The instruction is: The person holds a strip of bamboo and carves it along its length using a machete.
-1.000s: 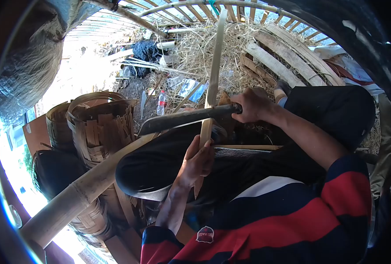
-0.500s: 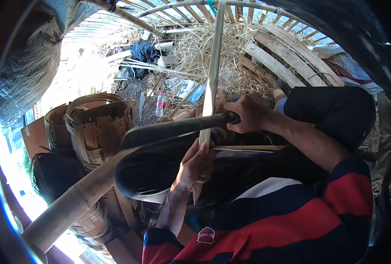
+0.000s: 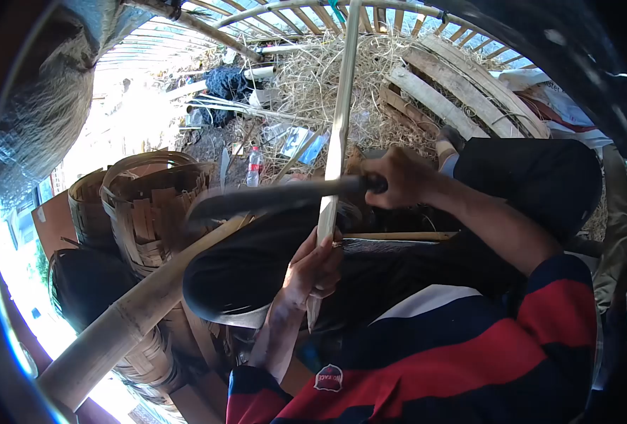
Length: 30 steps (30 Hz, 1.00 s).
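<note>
My left hand (image 3: 312,272) is closed around the lower part of a long pale bamboo strip (image 3: 339,131), which stands nearly upright before me. Its pointed lower end sticks out below the fist. My right hand (image 3: 397,178) grips the handle of a machete (image 3: 271,198). The dark blade lies crosswise over the strip, just above my left hand, and its tip end is smeared by motion. Whether the edge touches the strip I cannot tell. Under the blade's far end, a thick bamboo pole (image 3: 126,314) slants up from the lower left to my knee.
Woven bamboo baskets (image 3: 154,205) stand at my left. Ahead are a plastic bottle (image 3: 255,167), dry straw shavings (image 3: 317,74) and a dark blue tangle (image 3: 227,83). Split bamboo slabs (image 3: 462,95) lie at the far right. A slatted bamboo fence (image 3: 313,18) curves behind.
The machete blade has swung slightly, its tip end moving left and up and blurring. My left hand and the strip have stayed almost in place.
</note>
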Each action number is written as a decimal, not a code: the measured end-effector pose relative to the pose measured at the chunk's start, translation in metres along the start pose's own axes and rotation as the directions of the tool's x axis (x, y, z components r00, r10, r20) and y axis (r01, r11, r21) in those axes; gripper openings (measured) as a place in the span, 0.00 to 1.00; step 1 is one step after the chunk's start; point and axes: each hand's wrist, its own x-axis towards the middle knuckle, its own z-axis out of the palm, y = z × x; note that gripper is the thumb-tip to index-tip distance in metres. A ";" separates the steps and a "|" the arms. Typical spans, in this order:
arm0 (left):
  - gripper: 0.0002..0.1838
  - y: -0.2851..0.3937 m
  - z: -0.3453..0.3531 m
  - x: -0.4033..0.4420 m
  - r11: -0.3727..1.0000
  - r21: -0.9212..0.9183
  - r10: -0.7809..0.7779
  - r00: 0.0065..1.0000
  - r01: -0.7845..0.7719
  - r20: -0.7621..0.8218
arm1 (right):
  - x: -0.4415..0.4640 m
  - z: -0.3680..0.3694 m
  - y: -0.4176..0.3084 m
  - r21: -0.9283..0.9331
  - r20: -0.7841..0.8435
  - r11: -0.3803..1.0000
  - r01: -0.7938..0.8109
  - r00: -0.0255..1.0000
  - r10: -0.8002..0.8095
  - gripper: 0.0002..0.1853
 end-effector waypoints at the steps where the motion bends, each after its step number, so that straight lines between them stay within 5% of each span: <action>1: 0.12 0.001 0.002 -0.002 1.000 -0.002 -0.013 1.000 0.013 -0.012 | 0.000 -0.003 -0.007 -0.100 0.059 0.993 0.066 0.996 -0.060 0.15; 10: 0.10 0.002 -0.008 0.006 0.998 -0.068 0.014 1.000 -0.015 -0.004 | 0.007 0.004 0.018 -0.250 0.048 0.961 0.121 0.993 -0.112 0.17; 13: 0.12 -0.004 -0.012 0.001 0.980 -0.190 0.065 0.996 -0.052 0.065 | 0.012 -0.008 0.041 -0.254 0.035 0.966 0.051 0.998 -0.044 0.16; 15: 0.12 -0.008 -0.007 -0.007 0.988 -0.153 0.043 0.998 -0.037 0.038 | 0.018 -0.020 0.065 -0.200 -0.120 0.966 -0.163 0.983 0.141 0.15; 19: 0.12 -0.008 -0.008 0.001 0.998 -0.052 0.032 0.998 -0.029 0.057 | 0.004 -0.020 0.057 -0.152 -0.198 0.969 -0.193 0.967 0.161 0.14; 22: 0.11 -0.005 -0.005 0.006 0.999 -0.030 0.013 0.998 -0.011 0.068 | -0.008 0.000 0.014 -0.029 -0.070 0.999 -0.016 0.997 0.014 0.14; 25: 0.10 -0.002 -0.004 0.007 1.000 0.030 0.005 0.996 -0.007 0.089 | -0.012 -0.003 -0.012 -0.168 0.104 0.981 0.097 0.991 -0.080 0.14; 30: 0.09 -0.008 -0.009 0.000 0.998 0.018 0.053 0.996 -0.055 0.074 | -0.001 -0.013 0.041 -0.210 -0.076 0.969 -0.129 0.990 0.115 0.14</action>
